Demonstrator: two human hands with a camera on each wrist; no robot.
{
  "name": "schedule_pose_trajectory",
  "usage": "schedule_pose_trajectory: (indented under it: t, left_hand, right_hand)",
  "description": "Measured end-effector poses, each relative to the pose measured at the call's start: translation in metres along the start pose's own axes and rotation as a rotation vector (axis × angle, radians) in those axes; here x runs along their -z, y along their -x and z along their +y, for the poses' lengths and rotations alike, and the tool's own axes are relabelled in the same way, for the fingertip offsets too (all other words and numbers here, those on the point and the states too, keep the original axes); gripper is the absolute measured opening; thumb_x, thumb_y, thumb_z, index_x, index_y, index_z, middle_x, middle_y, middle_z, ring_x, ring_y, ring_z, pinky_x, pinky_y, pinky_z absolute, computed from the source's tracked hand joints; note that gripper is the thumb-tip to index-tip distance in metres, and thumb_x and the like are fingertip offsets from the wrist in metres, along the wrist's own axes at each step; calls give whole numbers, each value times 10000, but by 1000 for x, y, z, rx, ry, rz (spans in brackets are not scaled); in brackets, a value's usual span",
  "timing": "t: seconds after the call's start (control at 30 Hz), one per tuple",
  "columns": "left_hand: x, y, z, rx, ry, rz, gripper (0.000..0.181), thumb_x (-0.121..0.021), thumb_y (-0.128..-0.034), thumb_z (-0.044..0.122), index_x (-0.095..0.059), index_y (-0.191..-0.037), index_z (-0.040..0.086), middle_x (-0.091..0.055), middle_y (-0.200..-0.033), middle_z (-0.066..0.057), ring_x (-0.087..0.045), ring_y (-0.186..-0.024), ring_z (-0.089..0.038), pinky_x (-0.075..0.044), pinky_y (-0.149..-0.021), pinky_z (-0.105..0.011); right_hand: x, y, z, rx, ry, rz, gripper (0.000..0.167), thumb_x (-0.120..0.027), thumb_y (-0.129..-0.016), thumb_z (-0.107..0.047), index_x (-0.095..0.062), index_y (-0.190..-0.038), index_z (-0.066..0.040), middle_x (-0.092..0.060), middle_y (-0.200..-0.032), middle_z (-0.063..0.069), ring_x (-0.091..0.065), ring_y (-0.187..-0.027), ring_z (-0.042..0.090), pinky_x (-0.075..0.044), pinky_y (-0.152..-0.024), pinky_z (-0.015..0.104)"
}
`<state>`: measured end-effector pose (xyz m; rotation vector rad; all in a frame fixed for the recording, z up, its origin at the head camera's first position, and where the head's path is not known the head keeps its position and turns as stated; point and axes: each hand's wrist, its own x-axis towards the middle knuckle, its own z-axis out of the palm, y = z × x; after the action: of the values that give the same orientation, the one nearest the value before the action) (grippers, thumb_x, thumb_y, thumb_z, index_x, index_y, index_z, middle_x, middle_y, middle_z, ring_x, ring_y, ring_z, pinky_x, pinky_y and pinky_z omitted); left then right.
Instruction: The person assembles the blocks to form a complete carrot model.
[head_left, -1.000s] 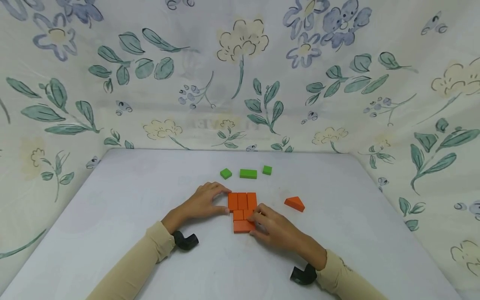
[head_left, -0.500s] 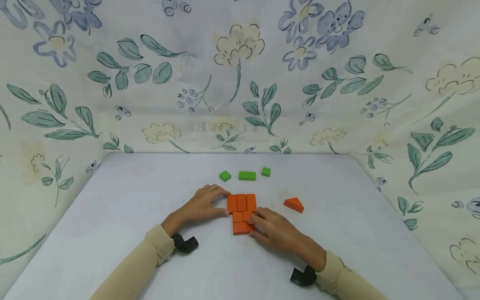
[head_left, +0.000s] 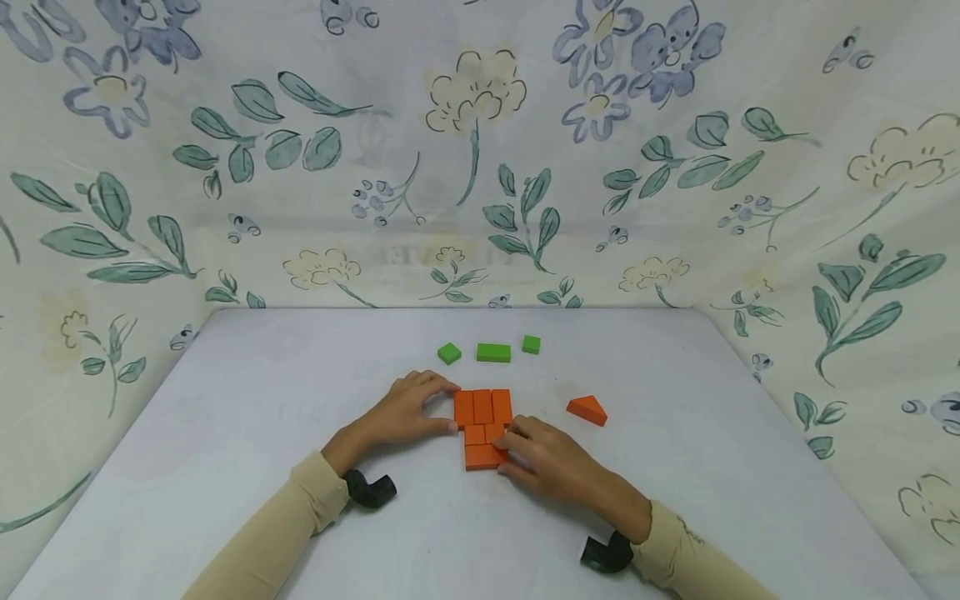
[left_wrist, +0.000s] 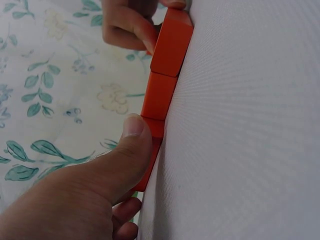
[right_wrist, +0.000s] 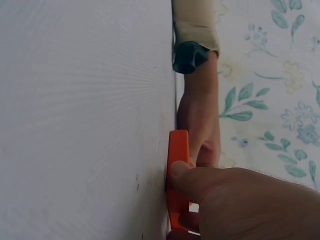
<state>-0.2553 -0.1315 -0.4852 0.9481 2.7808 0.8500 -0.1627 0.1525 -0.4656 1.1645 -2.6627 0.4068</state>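
orange blocks (head_left: 482,407) lie edge to edge on the white table (head_left: 420,546), left hand (head_left: 405,407) gripping the far row's left end, right hand (head_left: 553,457) pinching the near rows' right side, apparently keeping seams tight.

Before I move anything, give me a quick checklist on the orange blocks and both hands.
1. Left hand touching the upper-left block: ok.
2. Right hand touching the bottom block: ok.
3. Upper three orange blocks side by side: ok.
4. Bottom block's right end aligned: cannot tell, right hand covers it.
5. Triangular orange block joined to the group: not ok, lies apart.
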Motion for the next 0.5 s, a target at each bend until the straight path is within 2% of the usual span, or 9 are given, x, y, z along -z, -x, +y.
schedule_pose_trajectory:
  t: [0.37, 0.5]
  left_hand:
    - [1, 1, 2, -9, 8, -4, 642, -726, -838, 579, -577, -1369, 249, -552, -1397, 5, -464, -1302, -215, -336, -1078, -501]
    - [1, 1, 1, -12, 12, 1, 646, -730, -836, 574, -576, -1373, 248, -549, -1401, -5, -465, -1302, -220, -337, -1076, -504]
  right_hand:
    - [-2, 0, 1, 7, 0, 19, 330, -774, -878, -335, -713, -1153, -163, -574, -988, -32, -530, -883, 83, -502, -789, 197]
    - [1, -1, 2, 0, -18, -14, 342, -760, -889, -348, -690, -1176, -176, -567, -986, -59, -513, -869, 62, -492, -780, 176]
